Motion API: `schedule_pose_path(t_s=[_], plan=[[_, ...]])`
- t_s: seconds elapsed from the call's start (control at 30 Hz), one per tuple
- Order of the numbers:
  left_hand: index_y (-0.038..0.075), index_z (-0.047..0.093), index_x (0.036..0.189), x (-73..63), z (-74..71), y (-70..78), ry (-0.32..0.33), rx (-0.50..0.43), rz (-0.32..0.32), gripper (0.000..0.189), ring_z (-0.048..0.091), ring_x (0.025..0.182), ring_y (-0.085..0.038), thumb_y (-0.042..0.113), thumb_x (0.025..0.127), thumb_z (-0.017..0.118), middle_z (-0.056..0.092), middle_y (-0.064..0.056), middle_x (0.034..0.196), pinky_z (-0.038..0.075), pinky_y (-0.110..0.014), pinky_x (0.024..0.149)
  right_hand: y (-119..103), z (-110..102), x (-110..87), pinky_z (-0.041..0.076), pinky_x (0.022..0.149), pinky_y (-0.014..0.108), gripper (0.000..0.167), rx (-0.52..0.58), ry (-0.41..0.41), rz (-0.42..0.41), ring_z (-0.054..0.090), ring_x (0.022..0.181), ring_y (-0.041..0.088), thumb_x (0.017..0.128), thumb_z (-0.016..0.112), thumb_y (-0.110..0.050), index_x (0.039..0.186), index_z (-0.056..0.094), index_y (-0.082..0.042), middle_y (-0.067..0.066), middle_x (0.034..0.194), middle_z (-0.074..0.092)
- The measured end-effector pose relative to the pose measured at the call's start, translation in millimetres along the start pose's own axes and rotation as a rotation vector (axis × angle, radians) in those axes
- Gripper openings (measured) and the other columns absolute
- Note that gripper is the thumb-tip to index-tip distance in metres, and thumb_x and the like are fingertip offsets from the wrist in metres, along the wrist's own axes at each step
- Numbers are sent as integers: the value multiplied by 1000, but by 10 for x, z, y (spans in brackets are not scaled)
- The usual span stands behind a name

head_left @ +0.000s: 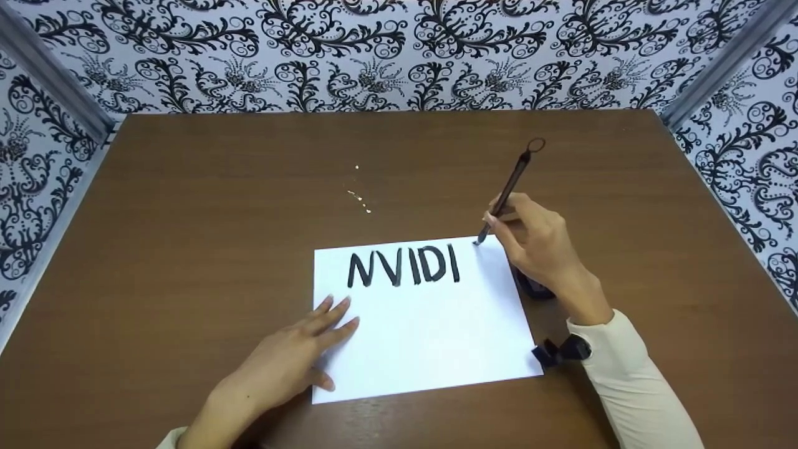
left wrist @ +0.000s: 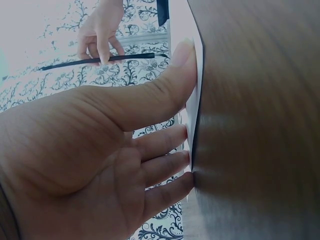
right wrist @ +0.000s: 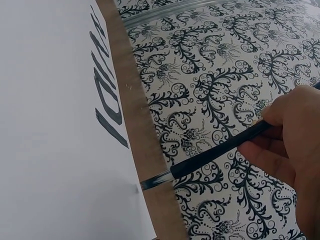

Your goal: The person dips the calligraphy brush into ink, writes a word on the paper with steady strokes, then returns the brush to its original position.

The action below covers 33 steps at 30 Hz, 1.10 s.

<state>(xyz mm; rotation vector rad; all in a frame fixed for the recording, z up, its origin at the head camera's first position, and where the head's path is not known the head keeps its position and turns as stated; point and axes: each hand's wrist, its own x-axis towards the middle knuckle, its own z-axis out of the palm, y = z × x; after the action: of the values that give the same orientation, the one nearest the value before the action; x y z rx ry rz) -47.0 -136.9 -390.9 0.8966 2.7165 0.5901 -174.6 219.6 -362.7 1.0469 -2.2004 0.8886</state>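
A white sheet of paper (head_left: 430, 337) lies on the brown table, with black painted letters reading NVIDI (head_left: 404, 266) along its top. My right hand (head_left: 542, 246) pinches a dark-handled paintbrush (head_left: 512, 182), which has a loop at its upper end. In the right wrist view the brush (right wrist: 210, 159) shows a pale ferrule and black-wetted bristles. Its tip meets the paper near the top edge, right of the last letter, at a small dark mark. My left hand (head_left: 290, 358) rests on the sheet's left edge with fingers spread; in the left wrist view the thumb and fingertips press the paper (left wrist: 199, 85).
Beside the paper's right edge stands a black object (head_left: 535, 288), partly hidden under my right hand. Small shiny specks (head_left: 358, 198) dot the table (head_left: 187, 249) beyond the sheet. Black-and-white patterned panels (head_left: 374, 56) with grey edging surround the table at the back and sides.
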Motion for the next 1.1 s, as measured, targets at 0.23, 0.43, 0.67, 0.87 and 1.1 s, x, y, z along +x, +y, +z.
schedule_pose_path(t_s=[0.23,0.43,0.67,0.87,1.1], plan=[[12,47,142,5,-2,-3,6,9,3,83,26,139,-34,29,68,80,28,-10,154,45,-59,89,-13,44,-1,50,74,12,23,6,-12,10,69,82,22,84,66,9,104,55,4,11,92,65],[11,47,142,-7,-4,-3,14,3,14,82,26,139,-33,29,69,79,28,-9,154,45,-57,90,-20,50,-6,50,75,13,22,23,-31,11,69,83,23,85,65,9,104,55,6,12,93,66],[11,47,142,-8,-3,-4,19,10,20,82,26,139,-33,29,69,79,28,-10,154,46,-54,90,-39,73,2,50,75,13,23,14,-27,0,69,82,23,84,66,10,104,56,5,12,92,66],[11,47,142,-5,-4,-3,20,14,19,82,26,139,-34,29,69,79,28,-9,154,46,-54,90,-45,86,4,51,74,14,23,18,-32,-10,69,82,22,84,65,11,104,56,4,11,92,66],[11,47,142,-9,-2,-1,16,6,14,82,26,139,-34,28,68,80,29,-10,154,48,-56,87,-65,87,1,50,75,13,24,48,-41,-16,69,83,23,83,65,11,104,56,4,11,92,66]])
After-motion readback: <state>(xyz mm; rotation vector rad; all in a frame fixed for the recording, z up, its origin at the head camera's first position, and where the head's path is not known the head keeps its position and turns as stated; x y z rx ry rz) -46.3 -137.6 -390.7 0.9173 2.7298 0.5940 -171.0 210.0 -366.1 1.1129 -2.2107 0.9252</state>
